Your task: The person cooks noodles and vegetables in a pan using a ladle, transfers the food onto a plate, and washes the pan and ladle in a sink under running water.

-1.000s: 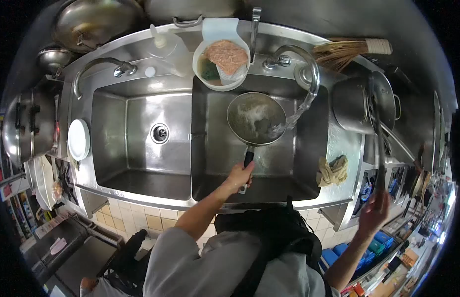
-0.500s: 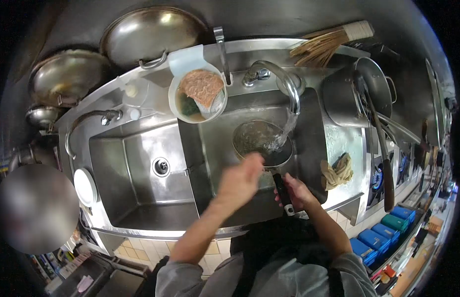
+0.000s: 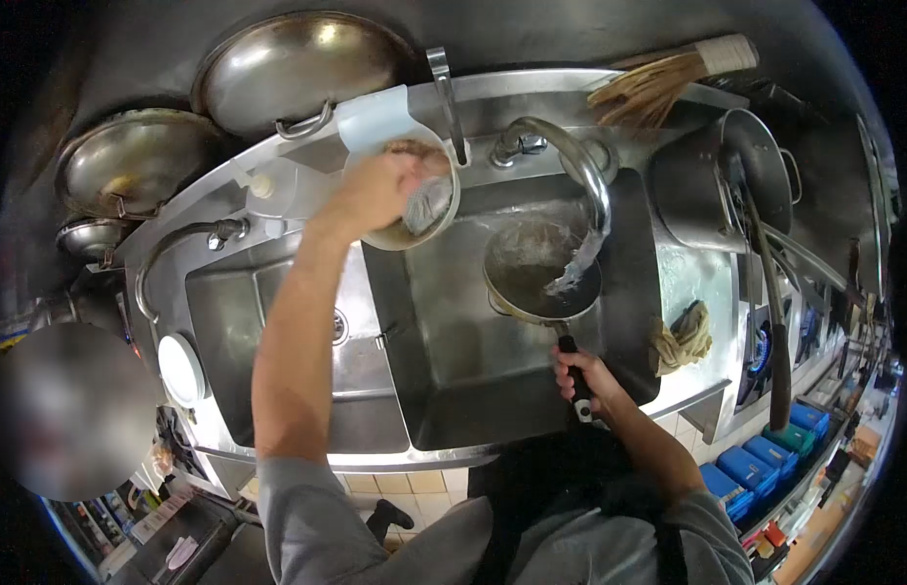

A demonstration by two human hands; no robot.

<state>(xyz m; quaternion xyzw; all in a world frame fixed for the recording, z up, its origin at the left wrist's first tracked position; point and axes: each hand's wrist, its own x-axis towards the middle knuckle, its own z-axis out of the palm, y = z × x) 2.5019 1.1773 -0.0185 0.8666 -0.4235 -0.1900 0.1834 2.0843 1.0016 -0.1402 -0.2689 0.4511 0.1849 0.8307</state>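
Note:
My right hand (image 3: 587, 380) is wrapped round the black handle (image 3: 574, 375) of a frying pan (image 3: 520, 261), which is tilted in the right sink basin. Water runs from the curved faucet (image 3: 595, 200) into the pan. My left hand (image 3: 375, 195) reaches over a white tub (image 3: 452, 210) at the back of the sink, its fingers blurred and down inside the rim. Beside those fingers lies a grey mesh scrubber (image 3: 427, 205). Behind them a brownish pad (image 3: 414, 148) shows, mostly covered by the hand.
Left of the pan is a second basin (image 3: 219, 341) with its own faucet (image 3: 151, 273). Woks (image 3: 302, 73) lean along the back wall. On the right are a large pot (image 3: 697, 185), a crumpled cloth (image 3: 683, 339) and a long-handled tool (image 3: 778, 361). A bamboo brush (image 3: 658, 88) rests behind.
My left hand has moved from over the pan handle up and left to the white tub. My right hand keeps hold of the pan handle while the water still runs.

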